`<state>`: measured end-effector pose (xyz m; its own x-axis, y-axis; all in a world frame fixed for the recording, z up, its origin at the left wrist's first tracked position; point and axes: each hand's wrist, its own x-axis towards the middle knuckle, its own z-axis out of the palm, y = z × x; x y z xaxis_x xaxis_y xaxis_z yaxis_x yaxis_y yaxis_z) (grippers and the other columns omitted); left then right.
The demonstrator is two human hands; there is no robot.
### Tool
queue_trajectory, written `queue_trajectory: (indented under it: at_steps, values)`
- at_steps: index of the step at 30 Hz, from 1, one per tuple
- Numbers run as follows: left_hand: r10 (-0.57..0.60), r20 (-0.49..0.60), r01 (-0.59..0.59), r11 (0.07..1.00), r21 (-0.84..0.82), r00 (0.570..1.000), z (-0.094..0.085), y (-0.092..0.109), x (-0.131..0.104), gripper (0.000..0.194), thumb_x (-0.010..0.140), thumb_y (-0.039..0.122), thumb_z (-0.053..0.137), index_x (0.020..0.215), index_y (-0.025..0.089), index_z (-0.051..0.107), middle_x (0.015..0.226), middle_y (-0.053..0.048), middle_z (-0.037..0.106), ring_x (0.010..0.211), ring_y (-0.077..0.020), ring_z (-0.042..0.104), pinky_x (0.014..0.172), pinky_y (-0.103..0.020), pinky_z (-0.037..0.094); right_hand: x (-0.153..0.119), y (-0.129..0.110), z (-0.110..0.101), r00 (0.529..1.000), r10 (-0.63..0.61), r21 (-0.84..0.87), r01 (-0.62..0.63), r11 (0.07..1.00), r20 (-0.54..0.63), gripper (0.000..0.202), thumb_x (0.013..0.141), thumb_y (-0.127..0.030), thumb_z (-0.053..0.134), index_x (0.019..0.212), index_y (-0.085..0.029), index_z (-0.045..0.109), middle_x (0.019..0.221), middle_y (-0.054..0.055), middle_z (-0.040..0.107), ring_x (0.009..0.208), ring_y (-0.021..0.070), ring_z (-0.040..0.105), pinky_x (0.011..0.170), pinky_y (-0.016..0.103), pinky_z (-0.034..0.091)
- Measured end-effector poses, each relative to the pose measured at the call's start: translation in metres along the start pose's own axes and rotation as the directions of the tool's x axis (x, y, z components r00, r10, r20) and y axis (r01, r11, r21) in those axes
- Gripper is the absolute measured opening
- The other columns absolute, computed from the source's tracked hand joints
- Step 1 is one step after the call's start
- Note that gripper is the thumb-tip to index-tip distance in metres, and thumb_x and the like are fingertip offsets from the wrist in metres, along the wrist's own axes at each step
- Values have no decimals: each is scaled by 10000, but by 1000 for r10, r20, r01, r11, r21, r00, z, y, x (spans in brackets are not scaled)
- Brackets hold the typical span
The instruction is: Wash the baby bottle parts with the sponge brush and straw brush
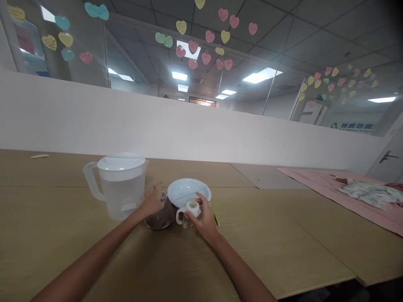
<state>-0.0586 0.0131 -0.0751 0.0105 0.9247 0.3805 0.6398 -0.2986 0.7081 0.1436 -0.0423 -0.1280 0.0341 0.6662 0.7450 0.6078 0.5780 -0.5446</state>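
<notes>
My left hand (153, 202) is at the narrow top of a dark see-through vessel (160, 219) with a wide round base. Its fingers are slightly blurred and seem to close around that top. With my right hand (205, 218) I grip a small clear baby bottle (190, 213) that has a white collar, a teat and a side handle. The bottle is upright, in front of a white bowl (179, 188). To the left of the vessel stands a clear lidded plastic pitcher (122, 193) with liquid inside.
A green stick-like thing (216, 219) shows partly behind my right hand. On the right a pink cloth (327, 193) lies on the table (267, 251), with patterned fabric (367, 193) on it. A flat pale piece (40, 156) lies far left. A white wall (189, 134) stands behind.
</notes>
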Motion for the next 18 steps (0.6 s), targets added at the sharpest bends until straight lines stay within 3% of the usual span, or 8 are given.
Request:
queue_trajectory:
  at_steps: [2,4,7,8,10,13,18]
  values:
    - [91,15,-91,996,10,996,-13,21,-4,648,603,242,627,1201,199,381,1129,-94,464,1105,-304,417,941,-475,305,0,2,1,1000,2,18,-2,1000,-4,677,692,-461,626,1253,-182,372,932,63,564,850,202,529,779,359,427]
    - [257,60,-254,966,-57,965,-19,45,-14,647,694,338,589,1259,196,308,1159,-98,438,1052,-246,466,900,-401,379,1,3,2,1000,13,32,-13,999,2,740,669,-473,644,1277,-178,340,934,60,564,843,202,533,785,363,431]
    - [402,185,-369,909,-192,897,-9,70,-35,480,745,374,561,1179,231,415,1121,-57,500,985,-208,507,851,-343,425,0,2,0,999,30,35,-31,999,22,801,664,-480,643,1309,-154,299,955,79,568,864,219,543,785,370,440]
    - [457,225,-410,883,-226,860,-2,74,-41,417,767,353,539,1156,231,451,1132,-55,509,1013,-210,495,875,-343,412,0,2,0,999,28,31,-28,999,24,802,676,-476,630,1320,-145,285,979,93,568,888,230,544,787,374,443]
    - [511,235,-444,850,-285,827,11,74,-50,364,795,317,505,1148,231,482,1157,-56,515,1070,-214,467,923,-349,383,-1,1,-1,1000,3,16,-3,1000,14,788,713,-461,591,1341,-128,249,1062,131,551,961,254,532,807,389,440]
    - [468,219,-374,854,-362,856,24,65,-56,389,806,326,503,1185,242,480,1197,-53,512,1081,-217,470,936,-360,385,-2,1,0,997,-74,-25,74,997,-13,739,763,-435,537,1352,-117,222,1196,171,487,1059,275,491,859,415,416]
    - [282,224,-110,815,-569,933,33,57,-62,562,783,352,539,1303,248,355,1228,-80,508,1065,-228,508,799,-340,491,-3,-1,3,982,-182,-71,178,981,-48,582,797,-381,495,1307,-158,325,1205,145,493,1066,262,488,880,422,398]
